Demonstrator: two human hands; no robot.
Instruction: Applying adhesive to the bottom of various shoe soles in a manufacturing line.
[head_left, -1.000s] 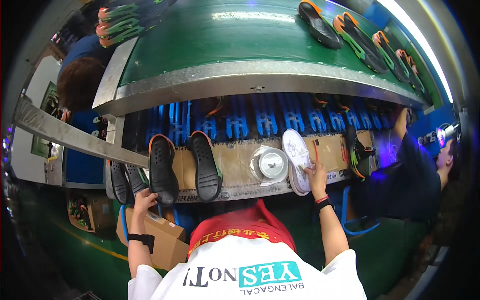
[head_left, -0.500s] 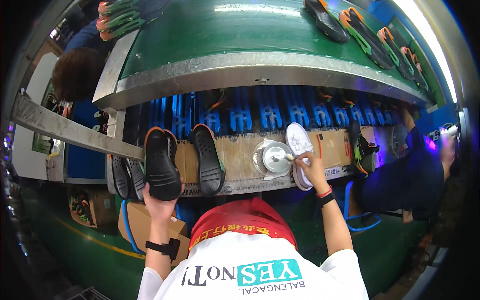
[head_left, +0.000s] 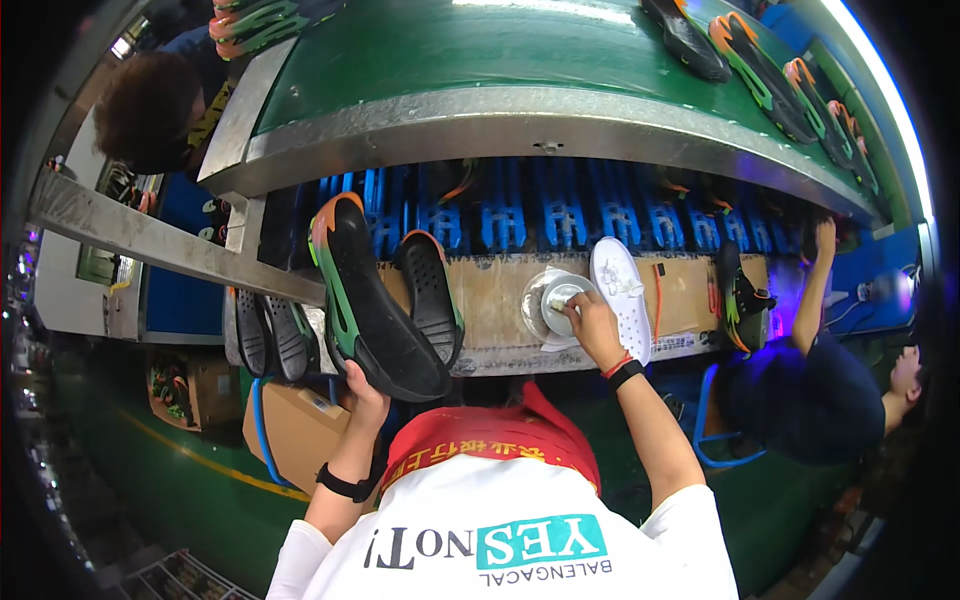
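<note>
Across the far side ran a green conveyor belt [head_left: 450,65] with a metal near edge, dark soles with green and orange trim [head_left: 765,85] lying toward its right end and a stack of green and orange pieces [head_left: 258,28] at its left corner. Below its near edge sat a narrower bench [head_left: 500,335] topped with cardboard. Past the bench's right end a person in dark clothing [head_left: 800,400] had an arm stretched toward the far side. On the floor, below the bench's near left part, stood a cardboard box [head_left: 300,425].

Over the near edge of the bench, left of centre, was the held sole [head_left: 375,310] — black, with a green and orange sidewall — tilted, its toe pointing up and left. The left hand [head_left: 366,392] gripped it by the lower end. Just right of it, a black perforated sole [head_left: 428,295] reached the near edge. Right of the middle lay a white perforated sole [head_left: 622,290], with a white bowl [head_left: 560,322] just beside it, on its left. The right hand [head_left: 596,328] was over the bowl, fingers narrowed in a pinch on a small pale thing [head_left: 559,303] — mostly hidden, its kind unclear.
</note>
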